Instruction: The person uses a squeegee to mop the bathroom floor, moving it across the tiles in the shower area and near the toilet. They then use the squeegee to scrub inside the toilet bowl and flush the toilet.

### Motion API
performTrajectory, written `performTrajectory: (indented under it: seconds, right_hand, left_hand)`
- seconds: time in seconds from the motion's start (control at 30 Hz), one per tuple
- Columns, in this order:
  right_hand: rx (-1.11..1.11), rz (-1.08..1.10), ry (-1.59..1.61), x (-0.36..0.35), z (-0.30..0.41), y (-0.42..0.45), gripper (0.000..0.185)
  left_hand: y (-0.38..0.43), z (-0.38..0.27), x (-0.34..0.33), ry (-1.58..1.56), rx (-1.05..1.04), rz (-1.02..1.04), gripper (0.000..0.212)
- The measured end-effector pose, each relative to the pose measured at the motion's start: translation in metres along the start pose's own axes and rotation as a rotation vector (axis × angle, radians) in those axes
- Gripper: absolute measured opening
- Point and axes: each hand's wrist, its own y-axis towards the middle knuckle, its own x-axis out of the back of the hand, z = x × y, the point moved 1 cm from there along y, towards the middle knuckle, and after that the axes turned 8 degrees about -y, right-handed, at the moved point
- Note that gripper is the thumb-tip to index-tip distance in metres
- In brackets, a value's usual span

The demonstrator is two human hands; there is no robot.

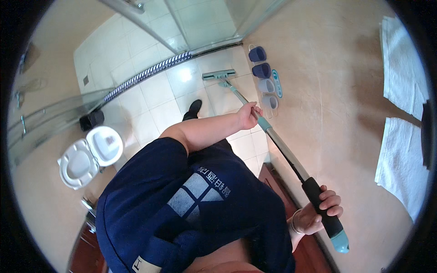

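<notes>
A long mop with a metal pole [285,150] runs diagonally from the floor up to the lower right. Its flat, pale green head [218,74] is over the white floor tiles near the shower edge. My left hand [251,115] is closed around the upper part of the pole, just above a turquoise collar. Around the black foam grip [315,201] near the turquoise end cap, my right hand [322,211] is wrapped, with a bracelet on its wrist. Whether the mop head touches the tiles I cannot tell.
A white toilet [80,167] with raised lid and a black bin [92,120] are at the left. Glass shower panels and a striped strip [146,75] lie ahead. Several slippers or cups [266,85] hang on the right wall, with white towels [401,153] farther right. A reddish-brown cabinet [273,181] stands close by.
</notes>
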Motion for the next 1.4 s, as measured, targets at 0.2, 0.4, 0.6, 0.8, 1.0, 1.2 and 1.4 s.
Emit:
performTrajectory:
  seconds: [0.2,0.4,0.6,0.8,1.0,1.2,1.4]
  right_hand:
    - [-0.031,0.188,0.046,-0.032,-0.051,-0.029,0.024]
    - [-0.403,0.046,-0.050,-0.034,-0.092,-0.089,0.016]
    - [-0.660,-0.021,-0.086,0.056,-0.058,-0.226,0.027]
    - [-0.622,-0.490,-0.495,0.146,0.046,-0.294,0.103]
    - [-0.653,0.719,-1.743,0.179,0.036,-0.294,0.048]
    - [-0.993,0.471,-0.898,0.226,0.001,-0.323,0.038]
    - [-0.587,0.507,-1.066,0.205,-0.087,-0.267,0.044]
  left_hand:
    - [0.041,-0.043,0.003,0.216,0.007,0.020,0.022]
    - [0.069,-0.053,0.027,0.774,-0.076,-0.159,0.014]
    - [0.040,0.009,0.133,1.063,0.153,-0.395,0.021]
    - [0.015,0.102,0.233,0.926,0.198,-0.563,0.020]
    - [0.034,0.121,0.278,1.025,0.127,-0.549,0.013]
    - [0.030,0.124,0.295,1.058,0.065,-0.516,0.011]
    - [0.095,0.061,0.205,1.155,-0.099,-0.300,0.019]
